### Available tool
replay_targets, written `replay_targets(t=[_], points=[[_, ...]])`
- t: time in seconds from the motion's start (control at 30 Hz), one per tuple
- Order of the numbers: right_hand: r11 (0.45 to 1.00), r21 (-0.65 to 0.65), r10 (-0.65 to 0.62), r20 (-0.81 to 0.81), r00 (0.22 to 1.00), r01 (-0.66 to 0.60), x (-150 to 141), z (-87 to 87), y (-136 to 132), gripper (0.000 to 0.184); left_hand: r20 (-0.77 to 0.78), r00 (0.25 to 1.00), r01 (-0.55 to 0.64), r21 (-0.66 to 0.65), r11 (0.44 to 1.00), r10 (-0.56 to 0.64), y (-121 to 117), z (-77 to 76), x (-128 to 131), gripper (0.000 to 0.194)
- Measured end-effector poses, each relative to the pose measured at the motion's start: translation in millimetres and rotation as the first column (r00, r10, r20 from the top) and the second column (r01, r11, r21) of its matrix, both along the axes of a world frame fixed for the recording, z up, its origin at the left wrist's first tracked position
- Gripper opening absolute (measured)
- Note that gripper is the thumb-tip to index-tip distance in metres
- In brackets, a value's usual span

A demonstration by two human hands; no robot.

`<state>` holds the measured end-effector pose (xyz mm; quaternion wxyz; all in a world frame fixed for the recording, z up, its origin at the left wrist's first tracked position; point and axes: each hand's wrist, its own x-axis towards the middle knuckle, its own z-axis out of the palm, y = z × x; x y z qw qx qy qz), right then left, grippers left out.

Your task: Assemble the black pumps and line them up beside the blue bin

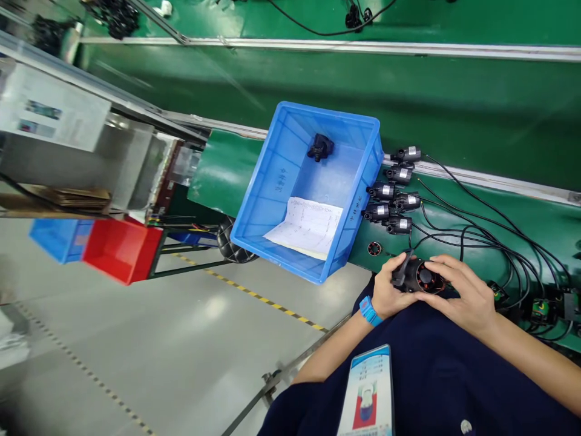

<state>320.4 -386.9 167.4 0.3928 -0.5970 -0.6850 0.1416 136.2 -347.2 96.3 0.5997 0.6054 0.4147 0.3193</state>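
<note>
Left of the blue crate (270, 206), a red bin (109, 251) stands near grey floor (190, 339) crossed by striped tape (258, 295). The crate's lettering and its paper's (308, 224) writing are too small to read, as are the white labels on black units (381, 192) right of it on the green bench (521, 200); below these, both left hand (389, 293) and right hand (465, 298) grip a black device (411, 277), their fingers partly hiding it.
</note>
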Motion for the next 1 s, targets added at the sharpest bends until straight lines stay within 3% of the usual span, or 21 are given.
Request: replay_targets(t=[0.1,0.2,0.43,0.53,0.6,0.67,0.77,0.83,0.93,1.0], points=[[0.998,-0.018,0.056,0.127,0.99,-0.054,2,-0.7,2,0.061,-0.053,0.998,-0.029,0.008,1.0,0.03,-2,3.1,-5,0.087],[0.991,-0.081,0.121,0.147,0.982,-0.11,-1,-11.6,3,0.056,-0.16,0.986,-0.049,0.028,0.998,0.053,-2,5.7,-14,0.081],[0.991,-0.062,0.11,-0.117,0.987,-0.118,-28,-47.4,10,0.046,-0.252,0.967,0.02,-0.036,0.999,-0.029,11,9.4,-45,0.077],[0.98,-0.171,0.046,-0.28,0.959,-0.097,-37,-56.9,21,0.036,-0.192,0.979,0.043,-0.13,0.991,-0.068,24,5.2,-55,0.079],[0.938,-0.335,-0.034,-0.348,0.937,-0.09,-40,-63.2,34,0.038,-0.106,0.993,0.02,-0.237,0.971,-0.046,34,-3.5,-59,0.083],[0.851,-0.511,-0.091,-0.367,0.926,-0.119,-42,-72.6,50,0.042,-0.052,0.998,-0.062,-0.343,0.937,0.047,45,-17.4,-62,0.079],[0.682,-0.687,-0.036,-0.373,0.927,-0.25,-45,-93.3,73,0.044,-0.155,0.956,-0.291,-0.4,0.869,0.248,65,-43.8,-61,0.055],[0.606,-0.73,0.031,-0.374,0.927,-0.315,-47,-107.8,86,0.043,-0.229,0.911,-0.409,-0.382,0.829,0.344,80,-60.7,-56,0.047],[0.582,-0.751,0.062,-0.342,0.938,-0.312,-50,-120.2,93,0.042,-0.206,0.889,-0.458,-0.417,0.785,0.409,100,-80.0,-48,0.046],[0.637,-0.729,0.073,-0.266,0.961,-0.25,-50,-120.2,87,0.049,-0.212,0.877,-0.477,-0.479,0.736,0.43,106,-88.4,-46,0.048]])
